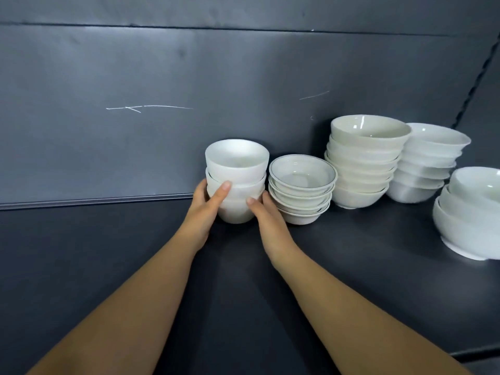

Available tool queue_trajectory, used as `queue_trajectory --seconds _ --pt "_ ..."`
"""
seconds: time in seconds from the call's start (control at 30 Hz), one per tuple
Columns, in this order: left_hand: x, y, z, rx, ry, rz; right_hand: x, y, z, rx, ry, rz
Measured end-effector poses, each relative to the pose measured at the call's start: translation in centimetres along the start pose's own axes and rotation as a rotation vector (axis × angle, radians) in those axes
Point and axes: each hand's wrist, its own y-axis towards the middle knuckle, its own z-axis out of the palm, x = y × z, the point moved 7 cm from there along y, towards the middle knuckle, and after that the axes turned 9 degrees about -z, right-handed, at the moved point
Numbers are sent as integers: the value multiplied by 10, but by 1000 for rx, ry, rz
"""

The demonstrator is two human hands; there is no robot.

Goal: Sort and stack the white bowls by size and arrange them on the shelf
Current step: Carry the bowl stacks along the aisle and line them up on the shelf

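A stack of small deep white bowls (236, 169) stands on the dark shelf (108, 253) near the back wall. My left hand (207, 205) grips its left side, thumb across the front. My right hand (267, 215) holds its right side, thumb on the lower bowl. Just to the right, touching or nearly touching, sits a stack of shallow bowls with a thin dark rim line (301, 188).
Further right stand a tall stack of cream bowls (362, 161), a stack of white bowls (427, 163) behind it, and a stack of large white bowls (470, 212) at the right edge. The dark back wall (162, 104) rises close behind the stacks.
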Motion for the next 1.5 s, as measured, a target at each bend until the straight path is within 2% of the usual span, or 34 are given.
queue_trajectory --seconds 0.37,0.5,0.67,0.83,0.93,1.03,1.2,1.5 --pt "-2 -43 -16 -57 73 56 14 -28 19 126 -42 13" --pt "-4 -74 -27 -80 72 67 18 -49 18 82 126 86" --pt "-5 -110 -44 -135 110 89 14 -77 23 150 140 107" --pt "-16 -126 -50 -142 189 192 29 -73 15 151 53 10" --pt "-24 -124 -44 -104 240 259 43 -48 24 250 -30 -86" --pt "-27 -121 -44 -127 245 279 45 -33 36 325 -17 -82" --pt "-25 -121 -48 -169 203 262 43 -24 42 275 78 -111" --pt "-23 -117 -48 -91 213 295 34 -25 43 219 108 -153"
